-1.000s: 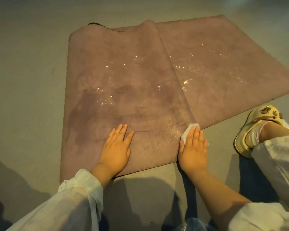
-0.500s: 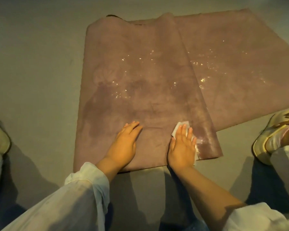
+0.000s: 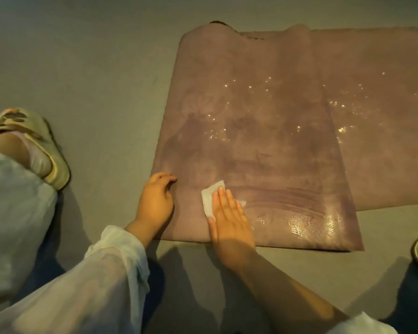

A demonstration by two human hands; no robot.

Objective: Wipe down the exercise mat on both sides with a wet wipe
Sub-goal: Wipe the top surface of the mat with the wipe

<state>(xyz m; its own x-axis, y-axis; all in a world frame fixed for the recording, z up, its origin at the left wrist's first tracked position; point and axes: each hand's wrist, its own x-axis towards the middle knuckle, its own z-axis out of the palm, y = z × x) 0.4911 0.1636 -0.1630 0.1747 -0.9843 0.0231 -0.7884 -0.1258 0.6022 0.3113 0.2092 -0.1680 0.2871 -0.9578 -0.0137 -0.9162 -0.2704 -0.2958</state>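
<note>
The mat (image 3: 263, 141) lies on the floor (image 3: 94, 80), one part folded over the rest. The right hand (image 3: 229, 220) presses flat, fingers straight, on the wet wipe (image 3: 211, 196) near the front edge. Wet streaks shine to its right, so I'd judge that strip done and the corner by the left hand (image 3: 155, 201), fingers curled loosely on the mat, still to do. No containers in sight.
</note>
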